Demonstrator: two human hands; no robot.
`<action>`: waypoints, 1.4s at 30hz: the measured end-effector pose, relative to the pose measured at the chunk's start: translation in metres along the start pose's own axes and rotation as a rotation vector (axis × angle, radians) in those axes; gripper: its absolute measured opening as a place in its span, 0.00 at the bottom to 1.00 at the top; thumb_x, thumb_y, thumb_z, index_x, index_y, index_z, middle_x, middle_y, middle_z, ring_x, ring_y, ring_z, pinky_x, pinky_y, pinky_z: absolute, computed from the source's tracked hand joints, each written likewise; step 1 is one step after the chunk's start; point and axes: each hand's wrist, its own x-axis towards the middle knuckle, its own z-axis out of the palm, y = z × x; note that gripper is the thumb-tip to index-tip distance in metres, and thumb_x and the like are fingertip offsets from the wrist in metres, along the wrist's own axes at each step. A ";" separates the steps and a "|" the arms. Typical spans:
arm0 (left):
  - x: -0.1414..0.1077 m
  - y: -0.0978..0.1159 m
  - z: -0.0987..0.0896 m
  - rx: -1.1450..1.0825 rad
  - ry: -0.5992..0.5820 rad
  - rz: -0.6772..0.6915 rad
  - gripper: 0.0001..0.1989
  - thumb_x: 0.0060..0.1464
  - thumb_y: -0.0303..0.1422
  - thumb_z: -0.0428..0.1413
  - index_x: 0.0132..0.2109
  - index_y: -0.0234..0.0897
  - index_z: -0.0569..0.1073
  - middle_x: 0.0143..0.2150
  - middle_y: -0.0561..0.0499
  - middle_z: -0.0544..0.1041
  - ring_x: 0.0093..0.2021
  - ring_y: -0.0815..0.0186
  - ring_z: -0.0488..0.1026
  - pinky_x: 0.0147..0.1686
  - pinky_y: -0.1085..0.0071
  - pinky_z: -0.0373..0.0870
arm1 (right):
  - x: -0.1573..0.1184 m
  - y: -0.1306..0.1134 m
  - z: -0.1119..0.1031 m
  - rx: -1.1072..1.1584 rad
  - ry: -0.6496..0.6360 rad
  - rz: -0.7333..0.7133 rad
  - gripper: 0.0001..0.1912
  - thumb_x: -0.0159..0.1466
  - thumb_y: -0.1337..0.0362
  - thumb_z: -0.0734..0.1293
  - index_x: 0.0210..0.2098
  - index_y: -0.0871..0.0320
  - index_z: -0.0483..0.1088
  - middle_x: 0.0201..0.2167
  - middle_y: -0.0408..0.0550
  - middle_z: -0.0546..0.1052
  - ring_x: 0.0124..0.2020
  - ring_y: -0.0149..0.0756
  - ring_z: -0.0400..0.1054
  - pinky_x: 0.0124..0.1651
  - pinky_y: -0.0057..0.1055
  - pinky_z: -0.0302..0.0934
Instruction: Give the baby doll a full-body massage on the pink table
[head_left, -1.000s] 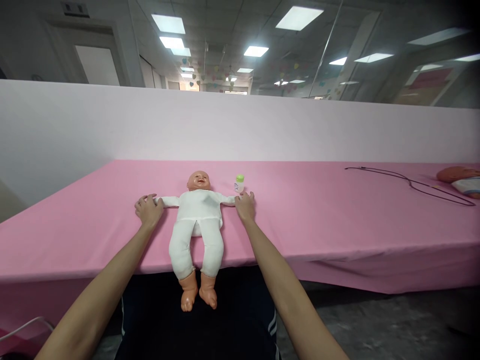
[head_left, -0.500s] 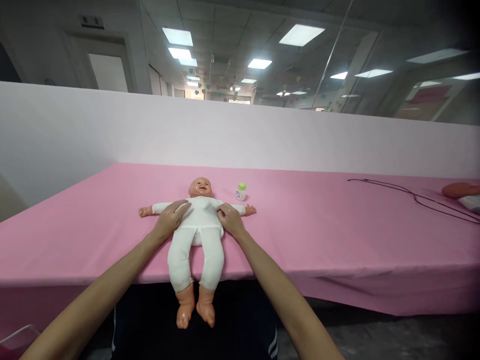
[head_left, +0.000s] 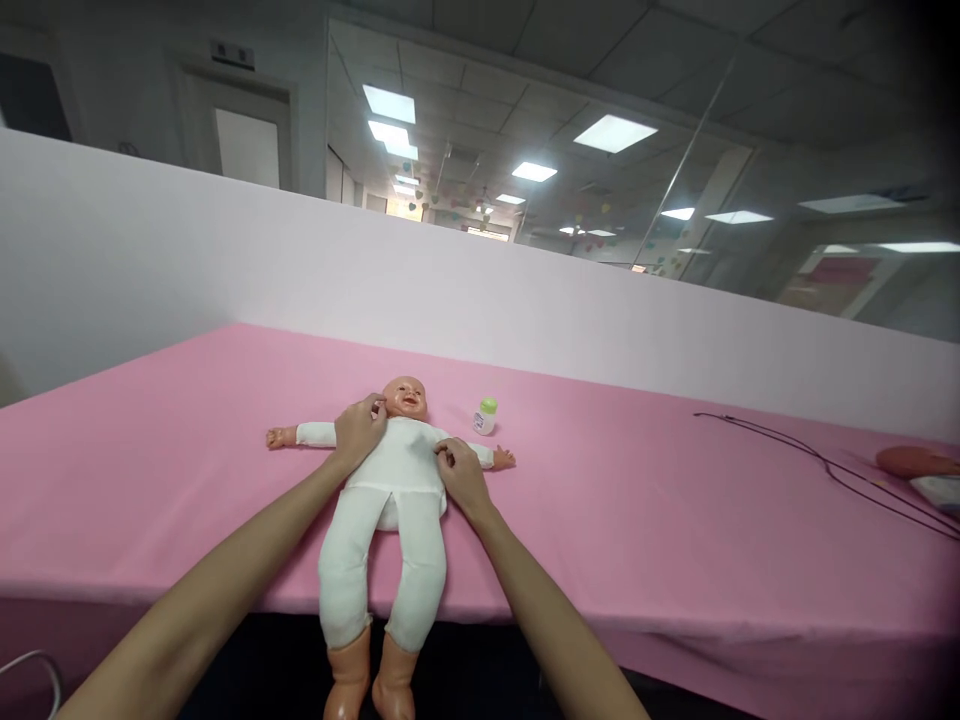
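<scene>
A baby doll (head_left: 397, 460) in a white cloth suit lies on its back, its arms spread and its feet over the table's near edge. My left hand (head_left: 361, 432) rests over one of its shoulders, the bent fingertips close to its cheek and chin. Whether those fingers pinch anything is hidden. At the other side of the chest, my right hand (head_left: 461, 472) has curled fingers pressed against the doll's white top. Just beyond the doll's outstretched arm stands a small clear bottle (head_left: 485, 417) with a green cap; neither hand touches it.
Pink cloth covers the table (head_left: 622, 520), which meets a white low wall (head_left: 525, 300) topped with glass panes. Thin black cords (head_left: 795, 447) run across the right side toward a second doll (head_left: 916, 465), partly out of view. A white cable (head_left: 45, 665) loops at lower left.
My left hand has moved up from the doll's chest to its shoulder and cheek. My right hand stays at the chest side. The camera view has tilted.
</scene>
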 end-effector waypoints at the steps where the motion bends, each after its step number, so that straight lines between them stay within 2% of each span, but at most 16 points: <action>1: -0.001 -0.002 0.002 -0.005 0.002 0.000 0.14 0.69 0.35 0.51 0.54 0.43 0.80 0.45 0.47 0.86 0.46 0.54 0.82 0.38 0.66 0.67 | 0.001 -0.001 -0.002 -0.007 -0.018 0.001 0.11 0.64 0.71 0.59 0.35 0.53 0.73 0.39 0.49 0.80 0.43 0.43 0.74 0.49 0.38 0.67; 4: -0.006 -0.011 0.004 -0.053 0.010 0.067 0.14 0.68 0.34 0.51 0.54 0.43 0.80 0.44 0.49 0.86 0.44 0.56 0.81 0.37 0.66 0.65 | 0.011 -0.008 -0.009 -0.081 -0.111 0.040 0.12 0.64 0.71 0.59 0.33 0.54 0.73 0.37 0.48 0.81 0.41 0.43 0.74 0.47 0.37 0.66; 8: -0.008 -0.018 0.001 -0.055 0.016 0.130 0.15 0.68 0.33 0.51 0.53 0.42 0.80 0.41 0.49 0.85 0.41 0.57 0.81 0.36 0.66 0.65 | 0.043 -0.015 -0.019 -0.172 -0.231 0.083 0.12 0.62 0.72 0.61 0.29 0.55 0.73 0.32 0.46 0.81 0.34 0.40 0.73 0.39 0.33 0.63; 11: -0.007 -0.020 0.000 -0.032 0.015 0.130 0.15 0.67 0.32 0.51 0.52 0.41 0.81 0.41 0.48 0.85 0.41 0.56 0.81 0.36 0.65 0.66 | 0.063 -0.010 -0.017 -0.165 -0.149 0.103 0.13 0.64 0.71 0.61 0.34 0.55 0.76 0.37 0.47 0.83 0.37 0.40 0.75 0.41 0.33 0.64; 13: -0.006 -0.022 0.000 -0.012 0.006 0.127 0.15 0.67 0.32 0.51 0.52 0.41 0.81 0.43 0.47 0.86 0.43 0.55 0.81 0.38 0.65 0.67 | 0.067 -0.005 -0.009 -0.162 -0.081 0.115 0.14 0.66 0.71 0.60 0.39 0.56 0.77 0.41 0.49 0.84 0.41 0.41 0.76 0.45 0.34 0.65; 17: -0.005 -0.030 0.001 -0.045 -0.019 0.128 0.14 0.68 0.35 0.51 0.51 0.41 0.82 0.47 0.47 0.86 0.46 0.56 0.81 0.41 0.65 0.68 | 0.057 0.000 0.010 -0.172 -0.059 0.081 0.15 0.69 0.69 0.59 0.43 0.57 0.78 0.45 0.52 0.83 0.46 0.44 0.75 0.51 0.38 0.65; 20: -0.004 -0.034 0.001 -0.056 -0.028 0.126 0.15 0.69 0.38 0.51 0.45 0.40 0.83 0.43 0.46 0.86 0.42 0.56 0.80 0.40 0.65 0.68 | 0.050 -0.004 0.015 -0.188 -0.080 0.021 0.13 0.71 0.66 0.61 0.43 0.56 0.78 0.44 0.52 0.83 0.46 0.44 0.74 0.51 0.37 0.64; 23: -0.003 -0.035 0.002 -0.061 -0.035 0.142 0.17 0.69 0.39 0.51 0.40 0.39 0.82 0.41 0.46 0.85 0.41 0.56 0.80 0.40 0.64 0.67 | 0.048 -0.005 0.011 -0.252 -0.117 -0.023 0.13 0.72 0.66 0.61 0.42 0.55 0.78 0.44 0.52 0.83 0.46 0.43 0.74 0.50 0.36 0.63; 29: -0.004 -0.033 -0.003 -0.088 -0.062 0.168 0.18 0.69 0.39 0.49 0.41 0.40 0.83 0.40 0.45 0.85 0.41 0.58 0.79 0.43 0.65 0.68 | 0.049 0.005 -0.002 -0.343 -0.101 0.007 0.13 0.70 0.68 0.61 0.35 0.56 0.77 0.39 0.51 0.82 0.41 0.43 0.72 0.46 0.35 0.61; 33: -0.004 -0.033 -0.005 -0.108 -0.034 0.196 0.18 0.69 0.38 0.49 0.40 0.41 0.83 0.40 0.46 0.85 0.40 0.58 0.80 0.41 0.66 0.68 | 0.052 0.018 -0.018 -0.388 -0.028 0.068 0.13 0.69 0.67 0.61 0.35 0.56 0.77 0.38 0.52 0.82 0.40 0.43 0.72 0.43 0.35 0.60; 38: -0.004 -0.035 -0.004 -0.106 -0.002 0.218 0.18 0.68 0.38 0.49 0.38 0.40 0.83 0.39 0.45 0.85 0.39 0.57 0.80 0.40 0.65 0.69 | 0.054 0.034 -0.031 -0.400 0.032 0.107 0.14 0.69 0.65 0.61 0.33 0.55 0.77 0.34 0.50 0.81 0.35 0.41 0.71 0.40 0.34 0.59; 42: -0.005 -0.016 -0.011 -0.157 0.083 0.268 0.17 0.68 0.39 0.50 0.40 0.39 0.83 0.41 0.44 0.85 0.41 0.57 0.80 0.43 0.64 0.70 | 0.055 0.040 -0.038 -0.405 0.138 0.124 0.15 0.70 0.63 0.59 0.36 0.56 0.77 0.34 0.51 0.81 0.37 0.43 0.71 0.41 0.35 0.60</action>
